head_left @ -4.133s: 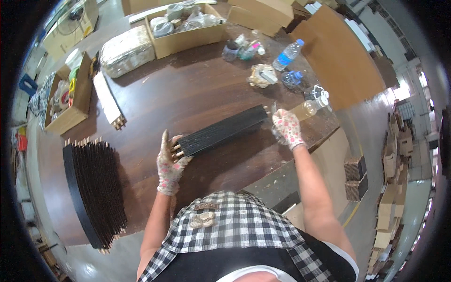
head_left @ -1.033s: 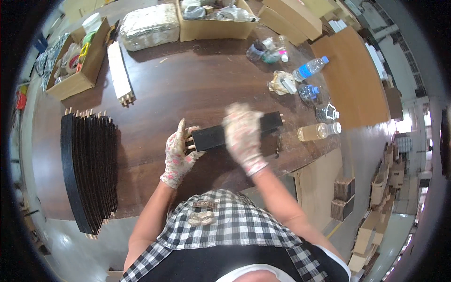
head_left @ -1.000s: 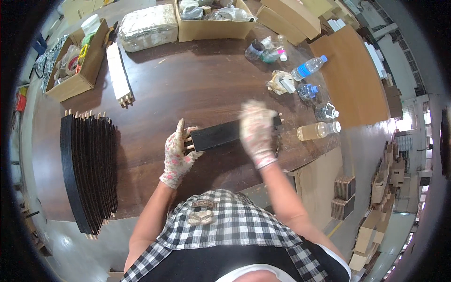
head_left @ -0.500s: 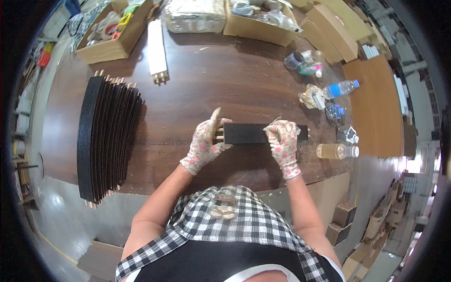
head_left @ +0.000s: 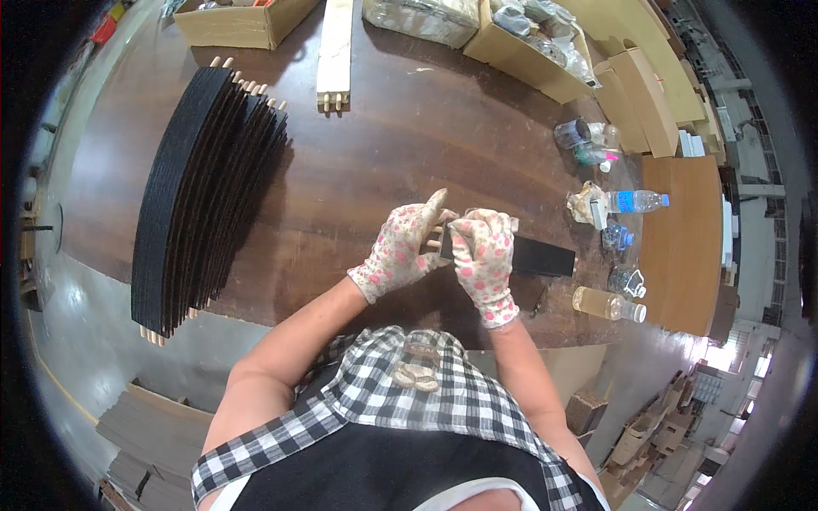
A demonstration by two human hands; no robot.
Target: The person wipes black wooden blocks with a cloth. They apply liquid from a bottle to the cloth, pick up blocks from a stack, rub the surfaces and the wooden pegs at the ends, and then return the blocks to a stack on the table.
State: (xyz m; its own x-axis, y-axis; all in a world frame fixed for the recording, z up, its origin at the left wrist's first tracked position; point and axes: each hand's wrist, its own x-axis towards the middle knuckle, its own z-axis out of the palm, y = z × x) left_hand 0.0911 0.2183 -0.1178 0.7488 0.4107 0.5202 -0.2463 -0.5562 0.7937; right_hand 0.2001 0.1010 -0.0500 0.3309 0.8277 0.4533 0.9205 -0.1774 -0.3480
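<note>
A black board [head_left: 545,257] with pale wooden dowels at its left end lies in front of me, slanting slightly down to the right. My left hand [head_left: 400,249], in a pink-spotted white glove, grips the dowelled end, its thumb pointing up and away. My right hand [head_left: 484,260], gloved alike, is closed over the board near that end. Its bent fingers press together on the black face, and what they hold is hidden. At the left stands a row of similar black boards [head_left: 183,196], packed side by side, with dowels sticking out of their ends.
White dowelled strips [head_left: 335,60] lie at the back. Open cartons [head_left: 243,27] and a wrapped bundle [head_left: 422,19] line the far edge. Several bottles, including one with yellowish liquid [head_left: 601,302], and a crumpled wrapper [head_left: 586,204] are at the right.
My right hand has slid left along the board, close to my left hand, uncovering the right end. The board now tilts down to the right. The whole view has shifted and turned slightly.
</note>
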